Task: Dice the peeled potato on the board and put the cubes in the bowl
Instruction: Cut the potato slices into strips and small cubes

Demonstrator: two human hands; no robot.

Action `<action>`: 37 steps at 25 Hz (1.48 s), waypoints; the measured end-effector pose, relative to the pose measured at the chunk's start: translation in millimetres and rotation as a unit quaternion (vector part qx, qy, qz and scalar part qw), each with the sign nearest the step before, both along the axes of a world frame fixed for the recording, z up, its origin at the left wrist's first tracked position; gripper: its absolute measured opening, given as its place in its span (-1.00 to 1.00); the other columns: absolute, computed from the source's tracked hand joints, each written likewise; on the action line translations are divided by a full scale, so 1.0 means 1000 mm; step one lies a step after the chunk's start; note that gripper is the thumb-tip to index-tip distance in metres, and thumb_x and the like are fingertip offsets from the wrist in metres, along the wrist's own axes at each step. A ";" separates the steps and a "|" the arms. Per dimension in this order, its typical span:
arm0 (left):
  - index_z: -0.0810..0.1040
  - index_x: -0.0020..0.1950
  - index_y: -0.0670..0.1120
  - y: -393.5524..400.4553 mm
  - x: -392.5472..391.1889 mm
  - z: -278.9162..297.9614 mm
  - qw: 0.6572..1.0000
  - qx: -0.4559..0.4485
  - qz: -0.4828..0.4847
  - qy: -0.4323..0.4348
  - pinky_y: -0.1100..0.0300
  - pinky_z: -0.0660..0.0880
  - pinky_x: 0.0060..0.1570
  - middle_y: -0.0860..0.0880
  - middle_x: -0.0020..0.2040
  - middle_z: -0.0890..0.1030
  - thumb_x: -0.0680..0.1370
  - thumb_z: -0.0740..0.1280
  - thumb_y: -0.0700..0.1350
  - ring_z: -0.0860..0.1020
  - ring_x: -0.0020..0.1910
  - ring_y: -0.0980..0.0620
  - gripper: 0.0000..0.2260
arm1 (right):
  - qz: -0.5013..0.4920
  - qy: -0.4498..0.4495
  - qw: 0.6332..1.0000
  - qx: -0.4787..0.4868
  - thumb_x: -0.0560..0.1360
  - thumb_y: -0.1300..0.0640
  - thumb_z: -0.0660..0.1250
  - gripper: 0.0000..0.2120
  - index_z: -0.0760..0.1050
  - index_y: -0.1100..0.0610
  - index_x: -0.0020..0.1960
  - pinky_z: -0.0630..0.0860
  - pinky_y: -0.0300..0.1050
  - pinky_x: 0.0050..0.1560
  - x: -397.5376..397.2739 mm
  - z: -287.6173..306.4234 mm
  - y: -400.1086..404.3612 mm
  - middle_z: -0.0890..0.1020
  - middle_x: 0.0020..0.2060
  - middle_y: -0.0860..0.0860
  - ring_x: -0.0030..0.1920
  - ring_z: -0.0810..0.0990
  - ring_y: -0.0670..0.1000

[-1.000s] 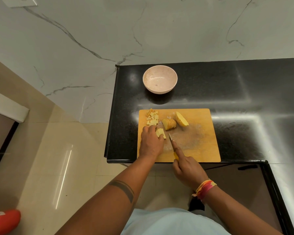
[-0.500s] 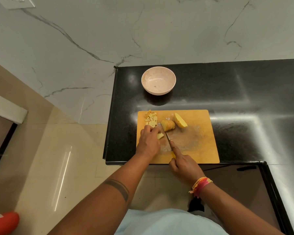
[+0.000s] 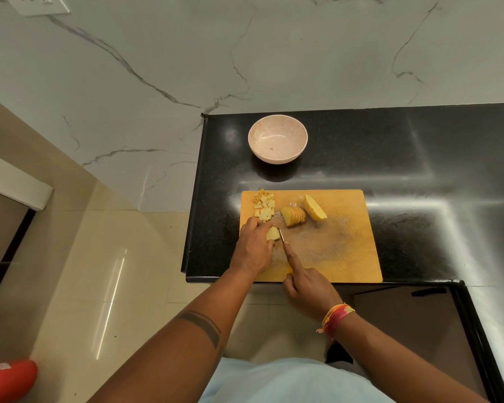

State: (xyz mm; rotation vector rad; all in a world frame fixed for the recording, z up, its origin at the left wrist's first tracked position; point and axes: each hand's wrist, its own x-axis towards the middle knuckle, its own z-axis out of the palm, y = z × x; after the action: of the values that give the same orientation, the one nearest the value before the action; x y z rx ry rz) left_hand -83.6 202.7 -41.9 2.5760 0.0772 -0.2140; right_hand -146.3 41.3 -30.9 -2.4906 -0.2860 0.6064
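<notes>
Left hand [image 3: 252,245] pins a potato piece [image 3: 273,234] at the board's [image 3: 346,251] nine o'clock; right hand [image 3: 309,289] grips the knife [image 3: 282,238] just beside those fingers, risking a nick. Bowl [image 3: 277,138] at twelve o'clock holds no cubes.

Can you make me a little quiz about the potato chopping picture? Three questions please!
1. True or false: the bowl already has potato cubes in it.
2. What does the right hand hold? A) a spoon B) the knife C) the bowl
3. Fill in: the pile of cubes lies on the far left corner of the cutting ____.

Key:
1. False: no cubes are in the bowl.
2. B. The left hand holds a potato piece beside the blade.
3. board. The sliced potato half and an uncut half wait there too.
</notes>
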 end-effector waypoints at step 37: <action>0.49 0.46 -0.06 -0.001 0.015 0.001 0.999 0.031 -0.024 -0.013 0.12 0.50 0.27 0.02 0.27 0.45 0.64 0.34 -0.08 0.42 0.26 0.03 -0.62 | -0.021 -0.010 0.999 -0.042 0.63 0.03 0.09 -0.30 -0.17 0.01 0.67 0.44 -0.08 -0.39 0.027 0.003 0.024 0.57 -0.31 0.03 -0.38 0.52 0.01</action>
State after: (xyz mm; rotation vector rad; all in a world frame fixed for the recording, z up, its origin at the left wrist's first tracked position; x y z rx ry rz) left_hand -68.2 201.4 -41.0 2.6429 0.0116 -0.1999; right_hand -119.5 65.2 -28.1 -2.5784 -0.2178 0.5884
